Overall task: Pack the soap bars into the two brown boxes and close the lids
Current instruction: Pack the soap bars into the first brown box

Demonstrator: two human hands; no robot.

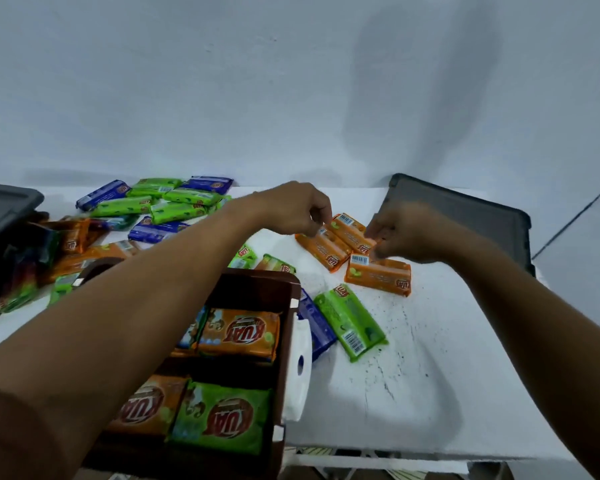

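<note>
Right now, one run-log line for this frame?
phase: picking soap | left hand: pinches orange bar | right hand: at next orange bar, grip blurred | brown box: open, partly filled

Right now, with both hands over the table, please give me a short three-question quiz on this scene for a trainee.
1. True or false: the brown box holds some soap bars.
2. Which bars do the left hand and the right hand touch? A green, B blue, C orange.
3. Fill in: the green bar right of the box lies on the white ____.
Key: 1 true. 2 C, the orange bars. 3 table.
</note>
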